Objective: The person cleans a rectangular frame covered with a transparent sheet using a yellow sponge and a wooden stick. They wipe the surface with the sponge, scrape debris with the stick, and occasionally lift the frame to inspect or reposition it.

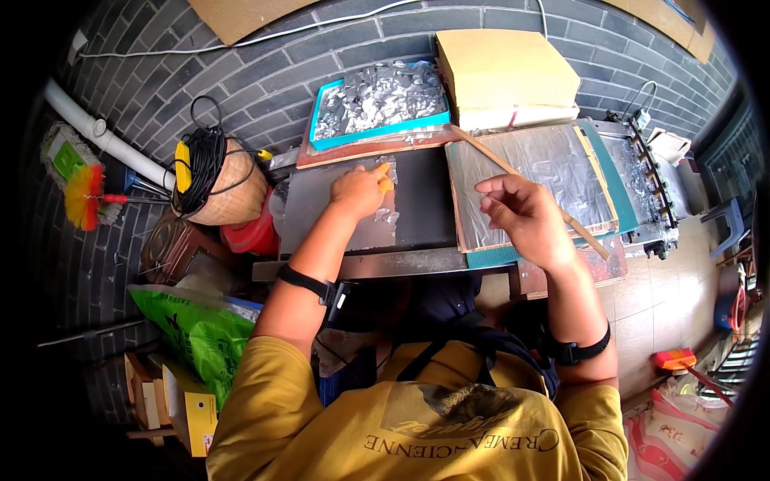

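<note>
My left hand is over a grey sheet on the bench, with orange-yellow coverings at its fingertips, near the sheet's torn right edge. Bits of silvery foil lie along that edge. To the right is a dark textured mat. My right hand, thumb and fingers curled close to each other, hovers over a stack of sheets with silvery foil on top. Whether it pinches anything thin cannot be told. A thin wooden stick lies slantwise across the stack, passing behind the right hand.
A blue tray heaped with foil scraps and a thick paper stack stand at the back by the brick wall. A woven basket with coiled black cable is at left. A metal frame with a rail stands at right.
</note>
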`<act>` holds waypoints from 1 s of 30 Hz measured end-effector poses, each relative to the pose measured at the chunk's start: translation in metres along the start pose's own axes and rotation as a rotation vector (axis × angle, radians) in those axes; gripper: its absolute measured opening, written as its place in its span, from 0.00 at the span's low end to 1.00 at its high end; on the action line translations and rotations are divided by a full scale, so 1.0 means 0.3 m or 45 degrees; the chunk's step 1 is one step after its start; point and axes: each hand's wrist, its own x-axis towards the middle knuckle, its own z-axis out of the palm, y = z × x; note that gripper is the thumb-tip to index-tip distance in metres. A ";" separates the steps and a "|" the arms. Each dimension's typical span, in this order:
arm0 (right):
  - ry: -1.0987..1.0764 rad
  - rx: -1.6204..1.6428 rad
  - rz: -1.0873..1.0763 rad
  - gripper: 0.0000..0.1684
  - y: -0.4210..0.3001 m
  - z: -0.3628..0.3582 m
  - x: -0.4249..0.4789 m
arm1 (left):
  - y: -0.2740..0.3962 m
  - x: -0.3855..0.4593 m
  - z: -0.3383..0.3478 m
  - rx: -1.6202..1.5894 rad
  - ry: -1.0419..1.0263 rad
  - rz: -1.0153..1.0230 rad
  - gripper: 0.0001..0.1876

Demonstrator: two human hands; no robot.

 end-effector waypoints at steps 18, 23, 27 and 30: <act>0.090 0.047 -0.023 0.08 -0.016 -0.012 -0.039 | -0.053 0.011 -0.001 -0.415 0.209 0.085 0.21; 0.127 0.024 0.012 0.08 -0.026 -0.038 -0.056 | -0.078 -0.006 0.020 -0.971 -0.087 -0.001 0.19; 0.129 0.056 -0.002 0.08 -0.026 -0.036 -0.063 | -0.072 -0.058 0.016 -1.090 -0.231 -0.028 0.24; 0.124 0.031 -0.005 0.08 -0.031 -0.032 -0.066 | -0.059 -0.085 0.015 -1.028 -0.206 0.005 0.27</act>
